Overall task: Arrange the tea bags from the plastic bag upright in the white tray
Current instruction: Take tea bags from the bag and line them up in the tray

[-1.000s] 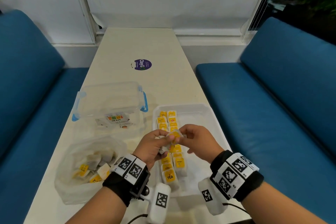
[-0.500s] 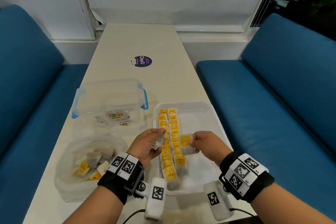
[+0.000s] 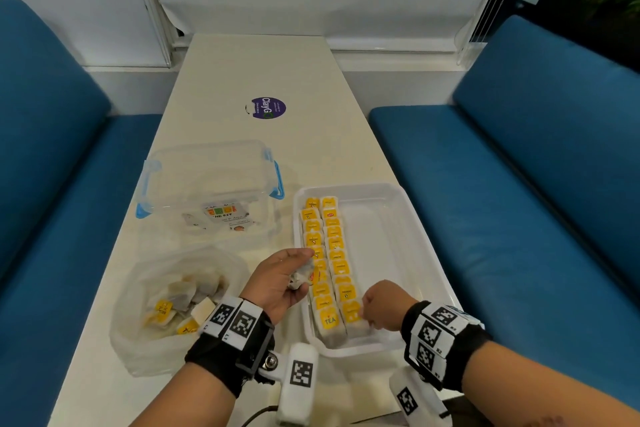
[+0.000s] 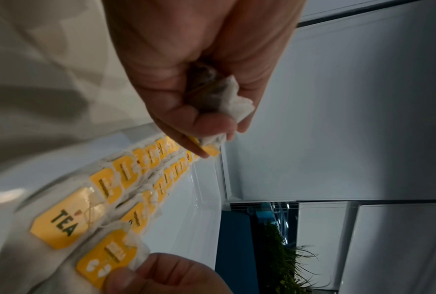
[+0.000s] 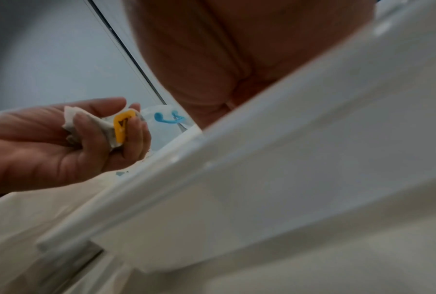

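Two rows of tea bags stand along the left side of the white tray, right hand pinching one at the second row's near end, left hand curled round spare tea bags, plastic bag lower left still holds several, tray's right half unfilled

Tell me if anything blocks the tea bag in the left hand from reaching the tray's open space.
Nothing visible does. The left hand grips a crumpled tea bag beside the white tray, whose right half is bare; the right hand works at the near end.
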Available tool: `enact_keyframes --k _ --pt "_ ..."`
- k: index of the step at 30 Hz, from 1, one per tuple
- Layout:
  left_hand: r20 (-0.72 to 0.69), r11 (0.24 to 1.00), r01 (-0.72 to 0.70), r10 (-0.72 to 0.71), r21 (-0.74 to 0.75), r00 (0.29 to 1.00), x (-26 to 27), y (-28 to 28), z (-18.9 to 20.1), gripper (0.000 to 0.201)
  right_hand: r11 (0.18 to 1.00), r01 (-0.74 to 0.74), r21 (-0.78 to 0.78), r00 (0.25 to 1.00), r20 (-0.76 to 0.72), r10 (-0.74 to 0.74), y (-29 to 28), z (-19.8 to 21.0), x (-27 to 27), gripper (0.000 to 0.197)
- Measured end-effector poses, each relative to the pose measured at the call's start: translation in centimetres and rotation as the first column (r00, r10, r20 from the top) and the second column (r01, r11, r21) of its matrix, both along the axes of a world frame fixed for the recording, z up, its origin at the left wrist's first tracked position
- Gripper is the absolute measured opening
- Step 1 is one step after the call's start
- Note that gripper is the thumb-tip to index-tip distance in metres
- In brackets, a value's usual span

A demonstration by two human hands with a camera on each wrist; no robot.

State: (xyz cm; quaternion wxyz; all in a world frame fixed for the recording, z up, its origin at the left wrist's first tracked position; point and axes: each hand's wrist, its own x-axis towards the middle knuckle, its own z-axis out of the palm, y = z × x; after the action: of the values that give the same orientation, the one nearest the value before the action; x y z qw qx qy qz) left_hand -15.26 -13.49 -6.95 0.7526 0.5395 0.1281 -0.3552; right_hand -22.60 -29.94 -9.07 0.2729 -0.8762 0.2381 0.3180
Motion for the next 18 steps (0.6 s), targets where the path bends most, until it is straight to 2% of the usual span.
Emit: enact_keyframes --k 4,13,16,18 --pt "-0.006 1.000 0.010 -0.010 -0.004 1.000 -0.2 0.4 -0.1 0.005 0.999 0.045 0.006 0.999 0.018 -0.045 0.0 0.2 0.4 0.029" --pt "-0.010 1.000 0.018 -0.018 0.010 1.000 0.0 1.0 -0.2 0.005 0.994 0.101 0.036 0.994 -0.043 -0.099 0.3 -0.2 0.3 0.027" --pt "-0.015 1.000 0.027 -0.027 -0.008 1.000 -0.1 1.0 0.0 0.005 0.998 0.055 -0.008 0.995 -0.080 -0.055 0.5 0.3 0.5 0.028" --pt "-0.018 0.999 0.043 -0.043 -0.024 0.999 0.0 0.9 0.3 0.006 0.996 0.090 0.002 0.996 0.010 -0.090 0.1 1.7 0.7 0.027"
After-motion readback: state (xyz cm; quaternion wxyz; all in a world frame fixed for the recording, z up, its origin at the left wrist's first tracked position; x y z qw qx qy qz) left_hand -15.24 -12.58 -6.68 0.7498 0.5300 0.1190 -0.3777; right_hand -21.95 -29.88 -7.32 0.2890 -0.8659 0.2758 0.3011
